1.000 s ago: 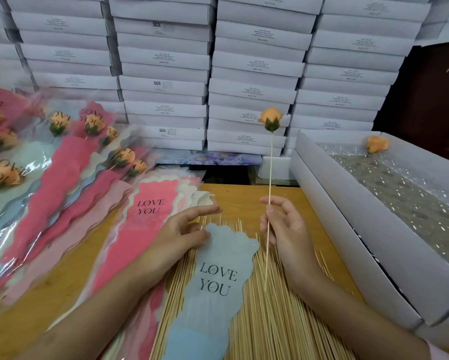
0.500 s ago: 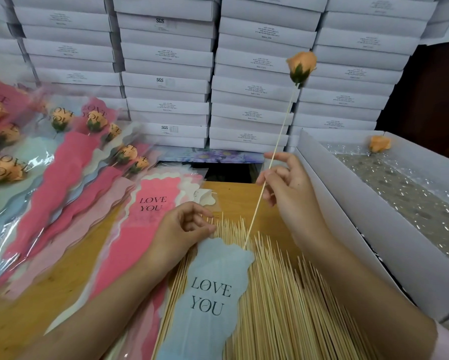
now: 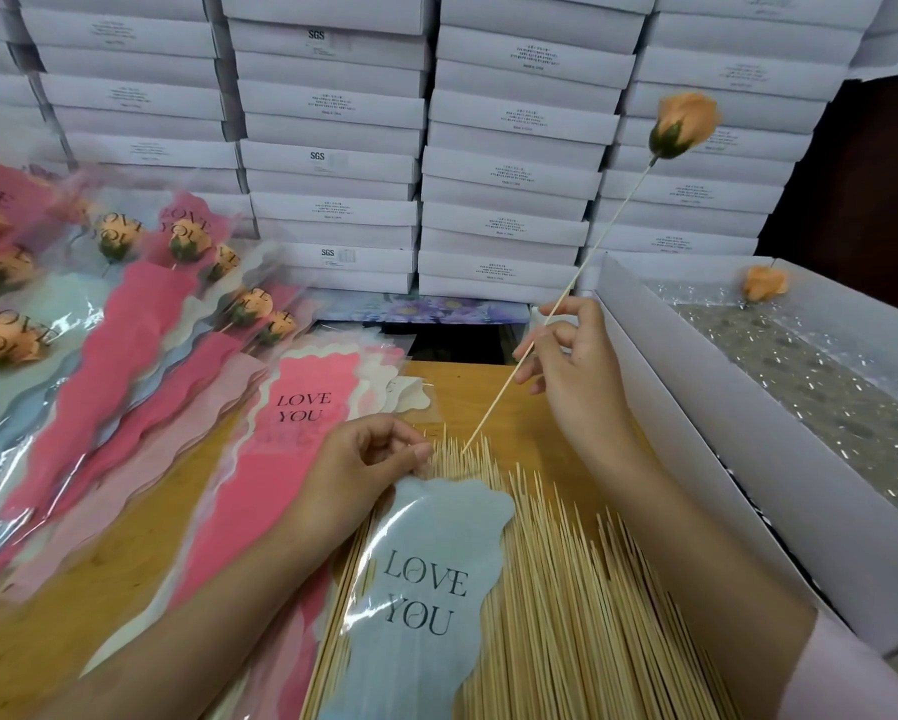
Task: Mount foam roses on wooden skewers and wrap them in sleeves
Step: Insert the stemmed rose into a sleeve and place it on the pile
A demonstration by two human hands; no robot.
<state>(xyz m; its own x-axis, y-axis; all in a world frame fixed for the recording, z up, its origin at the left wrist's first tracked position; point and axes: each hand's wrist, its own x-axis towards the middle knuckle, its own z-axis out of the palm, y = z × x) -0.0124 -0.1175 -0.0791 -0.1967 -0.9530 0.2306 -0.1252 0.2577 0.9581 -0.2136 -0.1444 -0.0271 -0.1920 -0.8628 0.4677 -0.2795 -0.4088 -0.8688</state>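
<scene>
My right hand (image 3: 574,366) pinches a wooden skewer (image 3: 610,228) that leans up to the right, with an orange foam rose (image 3: 685,124) on its top end. The skewer's bare tip points down just above the mouth of a pale blue "LOVE YOU" sleeve (image 3: 426,579). My left hand (image 3: 364,467) pinches that sleeve's top edge. The sleeve lies on a wide bed of loose skewers (image 3: 566,615). A stack of flat pink sleeves (image 3: 291,433) lies to its left.
Several wrapped roses (image 3: 125,314) fan out at the left on the wooden table (image 3: 99,589). A long white box (image 3: 696,433) lined with sparkly film stands at the right, one loose orange rose (image 3: 764,284) at its far end. Stacked white cartons (image 3: 514,163) wall off the back.
My right hand has lifted the skewer and tilted it, so the rose swung up and to the right. My left hand curled from flat to pinching the blue sleeve's top.
</scene>
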